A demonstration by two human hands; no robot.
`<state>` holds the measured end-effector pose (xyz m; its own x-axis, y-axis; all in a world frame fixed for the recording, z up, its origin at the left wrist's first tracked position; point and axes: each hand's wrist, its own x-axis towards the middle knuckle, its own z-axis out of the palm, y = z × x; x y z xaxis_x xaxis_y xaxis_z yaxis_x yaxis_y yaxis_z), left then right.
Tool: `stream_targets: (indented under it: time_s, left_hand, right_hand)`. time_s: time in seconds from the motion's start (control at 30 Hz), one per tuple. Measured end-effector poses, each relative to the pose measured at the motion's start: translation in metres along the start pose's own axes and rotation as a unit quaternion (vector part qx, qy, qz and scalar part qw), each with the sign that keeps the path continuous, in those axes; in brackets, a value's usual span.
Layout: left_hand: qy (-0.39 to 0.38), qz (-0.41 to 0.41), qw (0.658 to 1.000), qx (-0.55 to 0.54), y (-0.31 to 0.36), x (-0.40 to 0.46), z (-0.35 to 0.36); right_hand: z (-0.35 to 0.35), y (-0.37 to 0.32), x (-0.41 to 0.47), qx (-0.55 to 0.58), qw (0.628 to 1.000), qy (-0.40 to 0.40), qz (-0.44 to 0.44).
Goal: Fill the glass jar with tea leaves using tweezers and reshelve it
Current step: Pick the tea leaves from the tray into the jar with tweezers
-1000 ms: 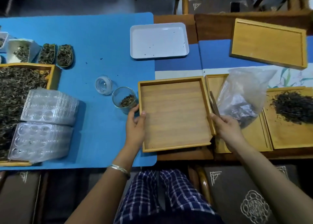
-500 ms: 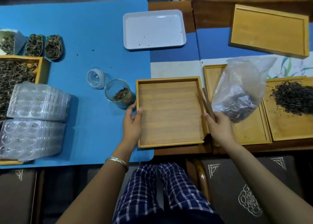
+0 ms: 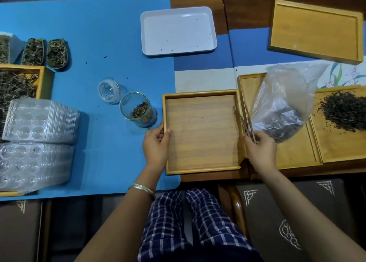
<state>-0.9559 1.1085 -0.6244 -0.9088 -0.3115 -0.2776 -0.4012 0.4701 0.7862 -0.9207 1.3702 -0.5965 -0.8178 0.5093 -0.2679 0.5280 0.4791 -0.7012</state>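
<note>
An open glass jar (image 3: 138,110) with a small clump of tea leaves inside stands on the blue mat, its glass lid (image 3: 109,90) lying just behind it to the left. An empty square wooden tray (image 3: 202,132) sits right of the jar. My left hand (image 3: 156,145) grips the tray's left rim, thumb inside. My right hand (image 3: 260,150) is at the tray's right rim and holds brown tweezers (image 3: 244,121), whose tips point away over the rim. A clear plastic bag (image 3: 283,107) of dark tea leaves slumps just right of the tweezers.
A white tray (image 3: 178,31) lies at the back. Wooden trays stand at the right, one (image 3: 344,123) with a pile of dark tea. At the left are a box of tea (image 3: 17,83), small scoops (image 3: 57,52) of leaves and stacked clear plastic blister trays (image 3: 39,123).
The square tray has slid left toward the jar, both hands moving with it. The tweezers in my right hand now lie over the tray's right rim.
</note>
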Motion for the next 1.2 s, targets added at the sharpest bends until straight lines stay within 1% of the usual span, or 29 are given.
stream_targets:
  time_s: [0.13, 0.23, 0.3, 0.4, 0.53, 0.6, 0.63, 0.77, 0.87, 0.93, 1.03, 1.13, 1.2]
  left_hand:
    - [-0.027, -0.008, 1.0, 0.011, -0.002, 0.005, -0.005]
    - [-0.066, -0.025, 0.997, -0.026, 0.001, 0.004, -0.013]
    - [-0.07, -0.02, 0.997, -0.03, 0.002, 0.005, -0.027]
    - [-0.036, -0.004, 0.999, 0.001, -0.001, 0.011, -0.059]
    - [0.044, -0.011, 0.999, 0.007, -0.008, 0.017, -0.098]
    - [0.061, 0.004, 0.998, 0.012, -0.008, 0.021, -0.106]
    - [0.052, 0.016, 0.998, 0.009, -0.006, 0.024, -0.106]
    - [-0.034, 0.053, 0.998, -0.002, 0.003, 0.041, -0.095]
    - [-0.048, 0.076, 0.996, 0.017, 0.008, 0.054, -0.089]
    - [-0.062, 0.077, 0.995, 0.015, 0.011, 0.064, -0.089]
    - [-0.097, 0.086, 0.992, -0.008, 0.017, 0.073, -0.093]
    - [-0.119, 0.119, 0.986, -0.013, 0.023, 0.075, -0.103]
    - [-0.127, 0.148, 0.981, -0.016, 0.028, 0.076, -0.115]
  right_hand:
    - [-0.002, 0.0, 0.001, -0.004, 1.0, -0.015, -0.001]
    - [-0.005, 0.0, -0.003, -0.017, 0.999, -0.028, -0.004]
    - [-0.01, -0.002, -0.008, -0.019, 0.999, -0.025, -0.021]
    - [-0.02, -0.007, -0.015, -0.021, 0.998, -0.01, -0.062]
    - [-0.021, -0.022, -0.02, 0.0, 0.989, -0.069, -0.132]
    - [-0.015, -0.037, -0.021, -0.01, 0.983, -0.102, -0.152]
    - [-0.011, -0.045, -0.022, -0.016, 0.98, -0.117, -0.161]
    - [0.01, -0.075, -0.026, -0.006, 0.97, -0.16, -0.185]
    - [0.026, -0.099, -0.033, -0.022, 0.959, -0.178, -0.219]
    - [0.036, -0.115, -0.038, -0.043, 0.96, -0.172, -0.216]
    - [0.045, -0.137, -0.048, -0.046, 0.967, -0.144, -0.206]
    - [0.041, -0.16, -0.062, -0.036, 0.974, -0.104, -0.199]
    - [0.033, -0.179, -0.072, -0.024, 0.974, -0.094, -0.206]
